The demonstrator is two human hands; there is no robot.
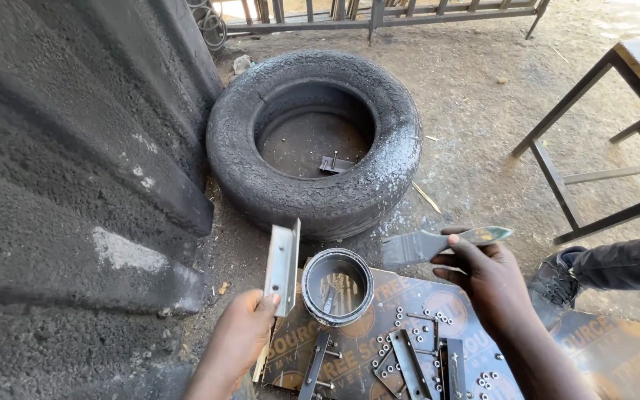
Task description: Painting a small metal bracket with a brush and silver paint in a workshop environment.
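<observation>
black cracked tyre (312, 133), grey metal bracket (283, 267), grey-bristled paintbrush (438, 243)

A grey metal bracket (283, 268), flat and elongated with small holes along its face, stands nearly upright, tilted slightly, pinched at its lower end; it hangs above the ground just left of a round tin (337, 286); a flat paintbrush (438, 244) lies almost level in the air, its grey-coated bristles pointing left toward the tin, its pale handle with a greenish tip pointing right; the tin, open-topped with a paint-smeared rim, sits upright on a printed brown board (616, 355), between bracket and brush.
</observation>
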